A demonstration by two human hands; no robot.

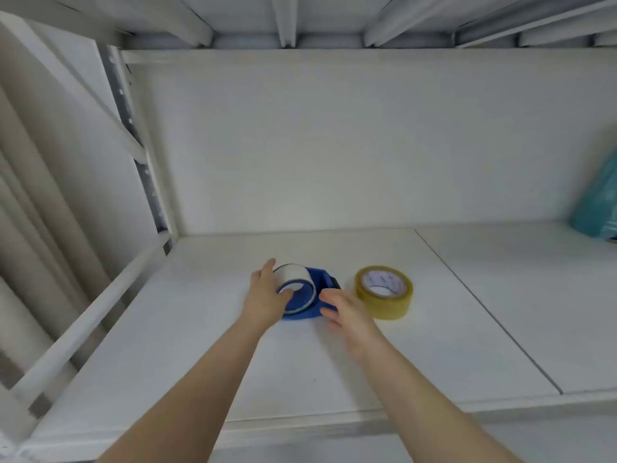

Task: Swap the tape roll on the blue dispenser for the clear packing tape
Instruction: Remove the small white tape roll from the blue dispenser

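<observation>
Two rolls: one white roll (295,286) sits on the blue dispenser (315,297); the clear packing tape (384,292), yellowish in its thickness, stands just beside the dispenser on its right, apart from it.
Surface: all of it rests on a white shelf (467,329), not far from the front edge.
My left hand (265,297): wrapped around the left side of the white roll, thumb at its core, fingers curling behind; I judge it a grip on the roll.
My right hand (347,312): fingers loosely spread, resting at the dispenser's near right edge, gripping nothing that I can make out; blur hides the exact contact.
Step in hand: taking the old roll off, I judge; the new tape is untouched.
Next move calls for: my right hand pinning the dispenser down while my left pulls the roll straight off its hub, without tilting it.
</observation>
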